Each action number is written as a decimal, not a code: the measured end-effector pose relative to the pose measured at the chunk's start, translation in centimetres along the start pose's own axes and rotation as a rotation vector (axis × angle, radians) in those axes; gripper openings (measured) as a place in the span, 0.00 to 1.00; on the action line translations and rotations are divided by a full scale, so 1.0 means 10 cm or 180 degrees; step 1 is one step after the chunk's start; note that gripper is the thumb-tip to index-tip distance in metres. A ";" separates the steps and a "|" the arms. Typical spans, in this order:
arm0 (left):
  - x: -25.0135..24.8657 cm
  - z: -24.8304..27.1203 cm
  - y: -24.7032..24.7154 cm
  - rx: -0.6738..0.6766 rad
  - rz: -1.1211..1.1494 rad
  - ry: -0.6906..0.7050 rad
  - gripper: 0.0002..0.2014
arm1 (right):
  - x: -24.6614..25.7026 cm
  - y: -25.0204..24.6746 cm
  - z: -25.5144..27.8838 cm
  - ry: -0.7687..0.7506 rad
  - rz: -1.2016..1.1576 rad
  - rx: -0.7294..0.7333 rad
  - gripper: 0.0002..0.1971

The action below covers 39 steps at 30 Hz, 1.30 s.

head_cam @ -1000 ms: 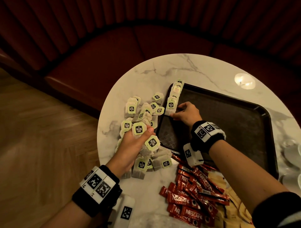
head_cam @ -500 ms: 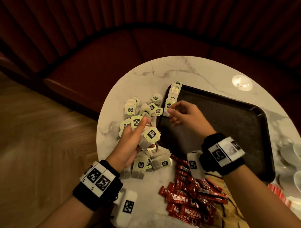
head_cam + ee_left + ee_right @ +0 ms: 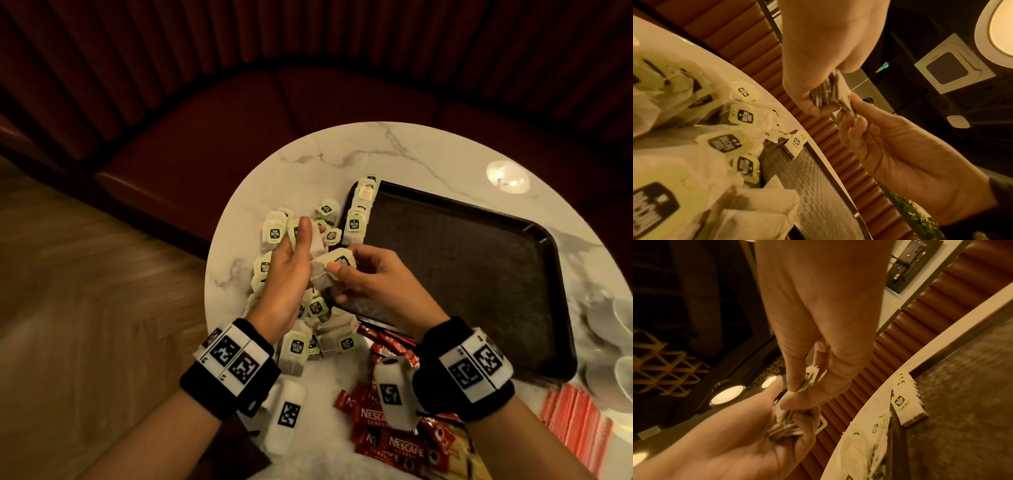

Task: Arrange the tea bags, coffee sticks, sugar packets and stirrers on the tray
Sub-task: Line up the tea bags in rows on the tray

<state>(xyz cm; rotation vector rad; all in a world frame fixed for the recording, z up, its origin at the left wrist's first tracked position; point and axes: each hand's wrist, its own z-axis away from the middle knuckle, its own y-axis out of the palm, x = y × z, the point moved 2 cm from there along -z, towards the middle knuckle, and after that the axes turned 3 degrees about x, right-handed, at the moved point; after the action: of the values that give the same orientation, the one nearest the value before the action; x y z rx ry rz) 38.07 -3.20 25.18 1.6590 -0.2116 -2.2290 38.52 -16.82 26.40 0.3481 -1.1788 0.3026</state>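
Head view: left hand (image 3: pixel 286 274) and right hand (image 3: pixel 371 284) both pinch a tea bag stack (image 3: pixel 330 270) at the tray's (image 3: pixel 479 274) nine o'clock edge. Risk: loose bags fanning, dropping onto table (image 3: pixel 342 161).

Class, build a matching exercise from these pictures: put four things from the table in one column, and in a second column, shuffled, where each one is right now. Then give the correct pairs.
Column one:
1. bunch of tea bags
2. row of tea bags
3. coffee sticks
4. loose tea bags

Column two:
A. lined up along the left edge of the tray
B. heaped on the table, left of the tray
C. held between the left hand and right hand
D. piled on the table's near side

Pairs: 1-C, 2-A, 3-D, 4-B
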 end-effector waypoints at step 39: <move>-0.17 -0.02 -0.05 0.0477 -0.0244 0.0421 0.07 | 0.06 -0.34 0.15 -0.0730 -0.0050 -0.0529 0.13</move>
<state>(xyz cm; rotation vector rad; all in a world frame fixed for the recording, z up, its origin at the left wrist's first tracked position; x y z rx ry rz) 38.59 -2.08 26.50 1.9159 -0.2920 -2.1949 38.86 -20.51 27.12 0.2507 -1.4161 0.1518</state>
